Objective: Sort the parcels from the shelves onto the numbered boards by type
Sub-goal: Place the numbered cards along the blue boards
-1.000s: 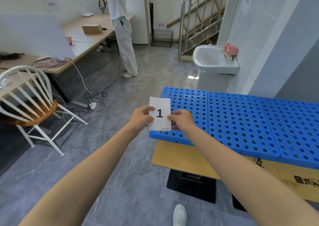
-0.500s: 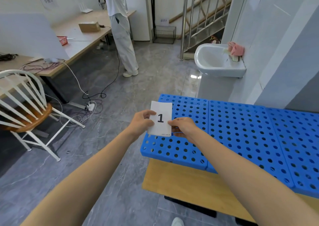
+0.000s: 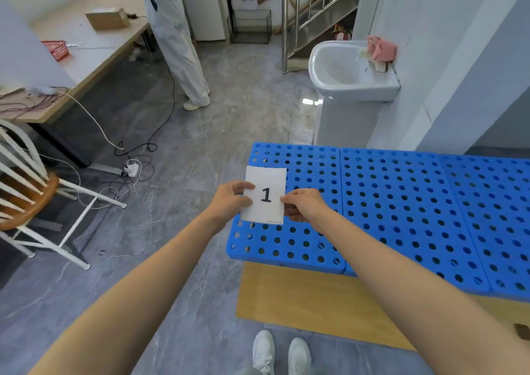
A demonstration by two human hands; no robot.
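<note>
A white paper card printed with a black "1" point(image 3: 265, 185) is held up just above the left end of the blue perforated board point(image 3: 401, 202). My left hand point(image 3: 231, 202) pinches the card's left edge, thumb on its face. My right hand point(image 3: 304, 209) pinches the right edge in the same way. The blue board is made of three joined panels and lies on a wooden table top point(image 3: 301, 297). No parcels or shelves are in view.
A white sink point(image 3: 344, 70) stands behind the board against the wall. A person point(image 3: 175, 39) stands by a long desk point(image 3: 94, 45) at the back left. A white chair point(image 3: 31, 197) and loose cables point(image 3: 126, 162) lie on the floor to the left.
My view has tipped down and moved closer to the board. Both hands still hold the card, which now hangs over the left panel rather than at its front corner.
</note>
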